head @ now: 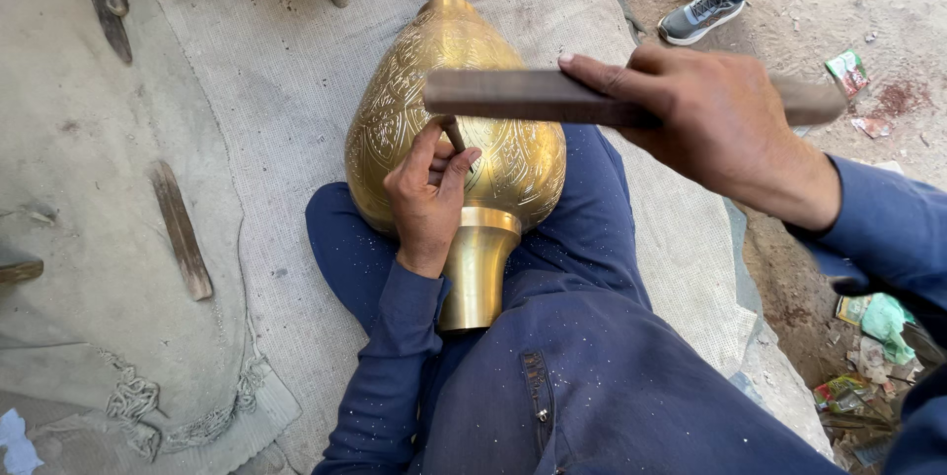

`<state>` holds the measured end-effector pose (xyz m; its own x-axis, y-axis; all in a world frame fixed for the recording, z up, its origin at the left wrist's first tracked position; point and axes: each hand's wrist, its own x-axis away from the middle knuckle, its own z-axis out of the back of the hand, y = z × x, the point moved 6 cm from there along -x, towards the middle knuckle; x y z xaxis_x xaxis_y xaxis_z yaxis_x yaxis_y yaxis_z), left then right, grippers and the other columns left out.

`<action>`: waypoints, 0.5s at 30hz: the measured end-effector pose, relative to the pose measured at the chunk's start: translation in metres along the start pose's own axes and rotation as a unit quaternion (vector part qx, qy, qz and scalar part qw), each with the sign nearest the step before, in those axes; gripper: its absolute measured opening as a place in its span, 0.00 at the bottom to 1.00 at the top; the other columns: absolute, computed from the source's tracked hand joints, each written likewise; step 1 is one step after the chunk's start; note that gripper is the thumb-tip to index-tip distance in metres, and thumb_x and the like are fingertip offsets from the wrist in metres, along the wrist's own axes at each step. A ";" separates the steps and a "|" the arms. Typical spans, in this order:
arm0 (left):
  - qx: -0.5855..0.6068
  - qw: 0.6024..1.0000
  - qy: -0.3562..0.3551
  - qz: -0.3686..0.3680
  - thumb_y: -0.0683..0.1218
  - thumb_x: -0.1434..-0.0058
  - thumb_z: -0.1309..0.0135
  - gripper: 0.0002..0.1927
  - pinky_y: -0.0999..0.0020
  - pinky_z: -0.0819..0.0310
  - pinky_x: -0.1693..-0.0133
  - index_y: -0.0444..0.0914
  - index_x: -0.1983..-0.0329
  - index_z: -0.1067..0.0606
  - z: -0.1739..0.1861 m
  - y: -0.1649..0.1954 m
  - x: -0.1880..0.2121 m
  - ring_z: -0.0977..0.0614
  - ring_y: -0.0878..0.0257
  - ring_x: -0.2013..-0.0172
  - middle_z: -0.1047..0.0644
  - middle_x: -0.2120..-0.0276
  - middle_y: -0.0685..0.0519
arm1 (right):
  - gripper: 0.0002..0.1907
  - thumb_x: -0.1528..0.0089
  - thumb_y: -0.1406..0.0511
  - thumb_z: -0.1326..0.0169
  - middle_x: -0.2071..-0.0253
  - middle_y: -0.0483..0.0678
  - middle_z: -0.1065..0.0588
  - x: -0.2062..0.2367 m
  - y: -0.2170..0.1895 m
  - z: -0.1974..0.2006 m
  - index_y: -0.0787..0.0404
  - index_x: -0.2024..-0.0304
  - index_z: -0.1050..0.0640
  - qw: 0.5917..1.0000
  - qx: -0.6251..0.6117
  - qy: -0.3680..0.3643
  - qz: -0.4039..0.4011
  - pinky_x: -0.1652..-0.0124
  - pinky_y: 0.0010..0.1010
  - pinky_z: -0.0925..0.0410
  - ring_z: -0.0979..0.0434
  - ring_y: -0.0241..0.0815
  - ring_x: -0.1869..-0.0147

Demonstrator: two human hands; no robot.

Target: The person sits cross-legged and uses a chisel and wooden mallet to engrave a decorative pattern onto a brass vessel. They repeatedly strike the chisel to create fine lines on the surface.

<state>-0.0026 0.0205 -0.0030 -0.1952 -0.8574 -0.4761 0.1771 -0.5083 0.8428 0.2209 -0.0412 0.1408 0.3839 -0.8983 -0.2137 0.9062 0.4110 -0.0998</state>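
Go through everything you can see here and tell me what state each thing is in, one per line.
Brass vase: lying on its side across the lap, engraved.
Chisel: tip set against the vase.
Left hand: closed on the chisel.
Wooden bar: raised over the chisel.
Right hand: closed on the bar.
Flat wooden stick: lying loose on the cloth.
Sneaker: on a person's foot, on the dirt.
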 end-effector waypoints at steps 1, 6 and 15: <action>-0.001 1.000 0.000 0.002 0.39 0.36 0.35 0.25 0.74 0.16 0.69 0.40 0.37 0.27 -0.001 -0.001 0.001 0.14 0.67 0.68 0.19 0.67 0.54 | 0.37 0.36 0.59 0.38 0.59 0.47 0.24 0.000 0.001 0.003 0.43 0.26 0.36 0.991 -0.133 0.033 0.003 0.64 0.30 0.29 0.23 0.35 0.62; 0.001 1.000 -0.002 -0.016 0.40 0.37 0.35 0.26 0.73 0.17 0.67 0.40 0.35 0.28 -0.002 -0.005 0.005 0.14 0.67 0.68 0.18 0.67 0.54 | 0.36 0.38 0.60 0.37 0.67 0.46 0.26 0.004 0.002 -0.005 0.42 0.27 0.33 0.998 0.055 -0.011 -0.007 0.71 0.33 0.31 0.27 0.38 0.70; 0.019 1.000 0.005 -0.016 0.40 0.35 0.35 0.23 0.73 0.17 0.66 0.41 0.39 0.26 0.003 -0.007 0.000 0.14 0.67 0.66 0.17 0.64 0.53 | 0.32 0.33 0.57 0.42 0.67 0.48 0.28 0.020 0.019 -0.024 0.45 0.26 0.33 0.995 0.084 -0.022 -0.054 0.74 0.36 0.33 0.28 0.42 0.73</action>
<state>-0.0071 0.0242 -0.0079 -0.1905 -0.8417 -0.5052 0.1332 -0.5320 0.8362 0.2414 -0.0481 0.1109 0.2874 -0.9429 -0.1681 0.9578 0.2841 0.0440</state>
